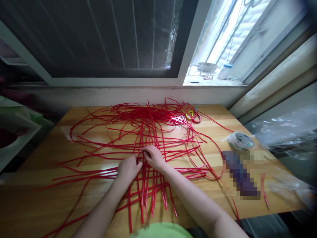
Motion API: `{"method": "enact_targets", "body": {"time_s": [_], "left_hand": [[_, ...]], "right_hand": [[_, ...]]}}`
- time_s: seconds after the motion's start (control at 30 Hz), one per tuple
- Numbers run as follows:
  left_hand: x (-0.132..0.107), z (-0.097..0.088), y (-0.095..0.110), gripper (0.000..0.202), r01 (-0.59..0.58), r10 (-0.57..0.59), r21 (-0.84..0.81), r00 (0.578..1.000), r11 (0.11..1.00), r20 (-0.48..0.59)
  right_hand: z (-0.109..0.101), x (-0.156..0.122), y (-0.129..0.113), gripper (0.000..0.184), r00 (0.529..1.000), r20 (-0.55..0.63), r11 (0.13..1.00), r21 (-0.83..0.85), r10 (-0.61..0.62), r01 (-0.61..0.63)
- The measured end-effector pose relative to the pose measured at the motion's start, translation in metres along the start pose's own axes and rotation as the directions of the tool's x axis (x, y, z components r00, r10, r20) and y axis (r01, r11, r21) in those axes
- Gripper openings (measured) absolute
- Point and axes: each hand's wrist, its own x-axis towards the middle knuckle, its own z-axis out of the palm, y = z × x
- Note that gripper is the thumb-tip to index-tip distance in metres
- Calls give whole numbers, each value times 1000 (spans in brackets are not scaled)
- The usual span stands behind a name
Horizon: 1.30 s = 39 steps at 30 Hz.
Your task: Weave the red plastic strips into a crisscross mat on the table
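Centrally, both hands (128,170) (154,158); red strips (151,115) beneath

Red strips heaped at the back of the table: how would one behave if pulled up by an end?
Probably bendy but springy: some red strips hold wide arcs while others lie nearly straight. Likely light, given how thin they look. May slip yet snag, since several show a glossy sheen and the heap is tangled.
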Motion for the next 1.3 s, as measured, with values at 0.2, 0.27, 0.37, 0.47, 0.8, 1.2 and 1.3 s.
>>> {"method": "enact_targets", "body": {"time_s": [0.2, 0.27, 0.37, 0.47, 0.8, 1.2, 1.3], "left_hand": [[2, 0, -5, 18, -20, 19, -142, 1000, 990, -6], [3, -1, -10, 19, -21, 8, -215, 998, 976, -59], [8, -1, -20, 23, -129, 65, -292, 974, 948, -219], [13, 0, -29, 20, -267, 162, -277, 923, 923, -349], [18, 19, -20, 24, -244, 174, -140, 906, 960, -385], [23, -5, 4, 24, -19, 13, -65, 995, 998, -102], [25, -7, 1, 24, -23, 13, -113, 996, 993, -86]], "right_hand": [[0, 0, 3, 20, 1000, 19, 1000, 11, 5, -6], [0, 0, 3, 20, 999, 33, 1000, 14, 20, -20], [-1, 1, 3, 21, 999, 43, 999, 19, 27, -27], [-2, 1, 3, 21, 999, 38, 999, 21, 34, -35], [-1, 1, 2, 21, 998, 31, 998, 43, 47, -49], [-4, 1, -1, 23, 998, 11, 995, 76, 68, -69], [-4, 1, 0, 22, 997, 19, 994, 77, 70, -71]]}}
